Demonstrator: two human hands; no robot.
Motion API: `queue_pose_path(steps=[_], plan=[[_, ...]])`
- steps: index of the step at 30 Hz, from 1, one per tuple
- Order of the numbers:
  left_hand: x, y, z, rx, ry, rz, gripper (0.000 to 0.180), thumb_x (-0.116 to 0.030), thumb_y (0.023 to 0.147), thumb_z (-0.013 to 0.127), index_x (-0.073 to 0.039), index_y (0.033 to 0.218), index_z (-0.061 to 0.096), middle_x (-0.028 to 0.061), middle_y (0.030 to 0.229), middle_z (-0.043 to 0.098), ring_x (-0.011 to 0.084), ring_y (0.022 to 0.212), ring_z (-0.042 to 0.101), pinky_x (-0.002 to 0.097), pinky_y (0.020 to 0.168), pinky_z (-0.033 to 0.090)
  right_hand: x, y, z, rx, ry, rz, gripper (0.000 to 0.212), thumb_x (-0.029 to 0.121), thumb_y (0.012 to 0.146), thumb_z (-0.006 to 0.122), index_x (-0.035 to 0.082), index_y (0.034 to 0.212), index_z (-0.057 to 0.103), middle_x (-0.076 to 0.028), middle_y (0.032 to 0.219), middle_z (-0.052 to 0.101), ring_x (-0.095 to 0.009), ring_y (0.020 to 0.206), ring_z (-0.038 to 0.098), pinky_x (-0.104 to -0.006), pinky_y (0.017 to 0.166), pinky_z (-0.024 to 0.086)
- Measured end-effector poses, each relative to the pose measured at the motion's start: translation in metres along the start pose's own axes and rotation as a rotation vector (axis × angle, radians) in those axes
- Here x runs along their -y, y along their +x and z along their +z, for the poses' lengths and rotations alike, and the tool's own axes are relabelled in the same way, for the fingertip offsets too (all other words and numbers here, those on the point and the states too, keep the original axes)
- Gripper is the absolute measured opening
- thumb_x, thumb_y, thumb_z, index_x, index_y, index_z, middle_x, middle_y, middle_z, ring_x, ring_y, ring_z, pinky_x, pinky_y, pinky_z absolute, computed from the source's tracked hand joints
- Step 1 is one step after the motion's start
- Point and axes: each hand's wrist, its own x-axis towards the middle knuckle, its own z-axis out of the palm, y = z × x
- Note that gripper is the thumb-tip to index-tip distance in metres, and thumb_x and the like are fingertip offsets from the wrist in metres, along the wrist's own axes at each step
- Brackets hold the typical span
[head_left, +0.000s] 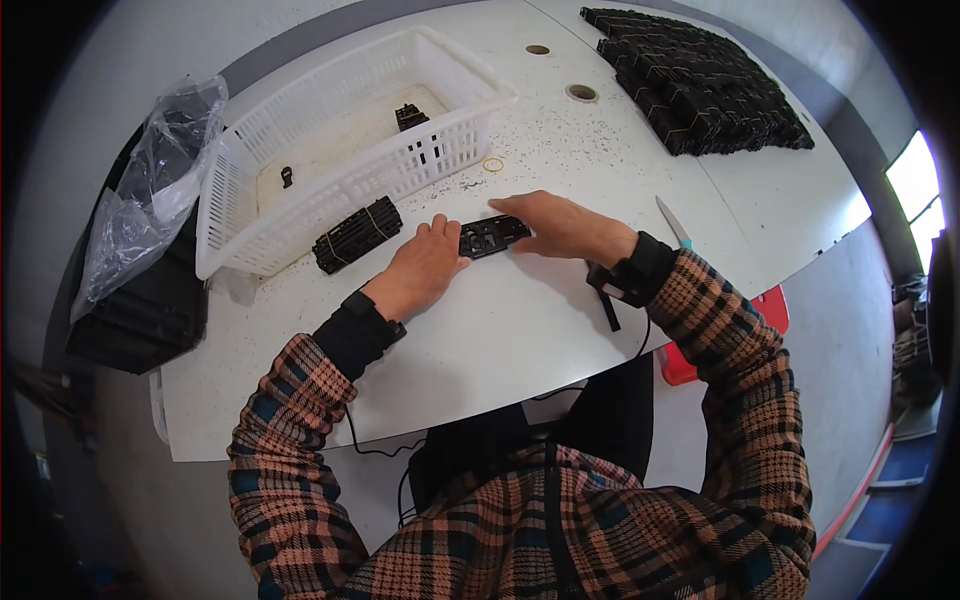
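Observation:
Between my hands, above the white table, is a small stack of flat black plastic parts with cut-out openings. My left hand is closed on its left end, fingers along the far side. My right hand holds the right end between thumb and fingers, which partly hide it. Left of my left hand lies a bundle of black plastic parts tied with rubber bands. A loose yellow rubber band rests on the table beyond my hands.
A white slatted basket holding a few black parts stands far left, beside a black crate and clear plastic bag. Many banded black bundles fill the far right. A knife and tape roll lie nearer.

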Motion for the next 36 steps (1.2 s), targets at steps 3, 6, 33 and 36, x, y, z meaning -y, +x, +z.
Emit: queue_pose_path(steps=[3, 6, 33, 36], plan=[[0.000, -0.001, -0.001, 0.006, 0.003, 0.000, 0.039, -0.022, 0.091, 0.062, 0.006, 0.110, 0.043, 0.0220, 0.108, 0.048, 0.0377, 0.098, 0.054, 0.0440, 0.084, 0.048, -0.009, -0.009, -0.006, 0.006, -0.106, 0.083, 0.056, 0.013, 0.080, 0.074, -0.002, 0.130, 0.054, -0.020, 0.117, 0.063, -0.033, 0.109, 0.059, -0.0375, 0.095, 0.047], [0.001, -0.001, -0.002, 0.025, 0.010, -0.009, 0.038, -0.023, 0.092, 0.061, 0.006, 0.110, 0.044, 0.0209, 0.111, 0.049, 0.0366, 0.099, 0.055, 0.0438, 0.083, 0.051, -0.017, -0.011, -0.001, 0.023, -0.105, 0.088, 0.056, 0.014, 0.081, 0.074, 0.000, 0.131, 0.054, -0.018, 0.121, 0.061, -0.032, 0.113, 0.056, -0.0389, 0.096, 0.045], [-0.006, 0.003, -0.004, 0.002, 0.252, -0.018, 0.049, -0.032, 0.091, 0.061, 0.005, 0.119, 0.045, 0.0185, 0.106, 0.052, 0.0345, 0.094, 0.055, 0.0445, 0.076, 0.046, -0.018, 0.017, -0.006, 0.143, -0.099, 0.116, 0.023, 0.015, 0.078, 0.073, -0.001, 0.094, 0.067, -0.017, 0.086, 0.064, -0.033, 0.086, 0.062, -0.0404, 0.077, 0.048], [-0.011, 0.000, -0.005, -0.049, 0.282, -0.008, 0.058, -0.035, 0.090, 0.061, 0.004, 0.128, 0.043, 0.0172, 0.106, 0.053, 0.0326, 0.094, 0.055, 0.0434, 0.075, 0.045, -0.015, 0.019, -0.008, 0.174, -0.113, 0.147, 0.023, 0.015, 0.078, 0.073, -0.001, 0.094, 0.068, -0.017, 0.086, 0.064, -0.033, 0.085, 0.062, -0.0401, 0.076, 0.048]])
